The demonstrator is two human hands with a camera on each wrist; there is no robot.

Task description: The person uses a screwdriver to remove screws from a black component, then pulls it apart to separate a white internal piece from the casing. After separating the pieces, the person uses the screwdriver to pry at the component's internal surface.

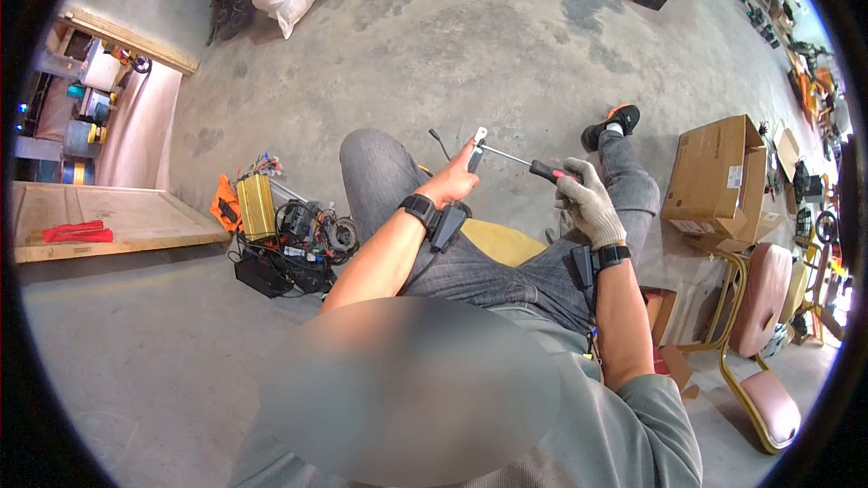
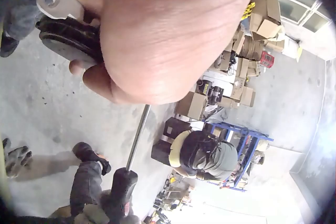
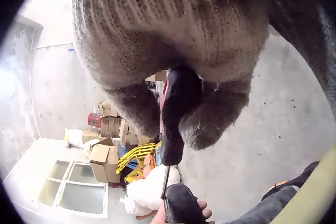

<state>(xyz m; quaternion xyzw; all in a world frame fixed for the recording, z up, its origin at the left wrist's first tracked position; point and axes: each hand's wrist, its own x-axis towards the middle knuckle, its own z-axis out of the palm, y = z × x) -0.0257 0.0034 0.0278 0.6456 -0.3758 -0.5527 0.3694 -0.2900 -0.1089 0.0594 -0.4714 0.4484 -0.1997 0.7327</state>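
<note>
A gloved right hand (image 1: 589, 205) curls its fingers round a screwdriver (image 1: 546, 171), long axis slanting, pointing left toward a black part (image 1: 476, 158) clasped by the bare left hand (image 1: 449, 184).

On my head view I record a grey-green short-sleeved shirt (image 1: 637, 429), its right sleeve (image 1: 665, 411) between four and five o'clock. Grey jeans (image 1: 375, 167) cover the legs. At two o'clock: black shoe (image 1: 632, 117), orange trim, white sock (image 1: 615, 128). Left hand (image 1: 449, 185) ungloved; right hand (image 1: 589, 199), toward three o'clock, in a knitted off-white glove (image 1: 606, 229), ribbed. Each wrist carries a black strap (image 1: 419, 209) and black camera housing (image 1: 448, 227).
</note>
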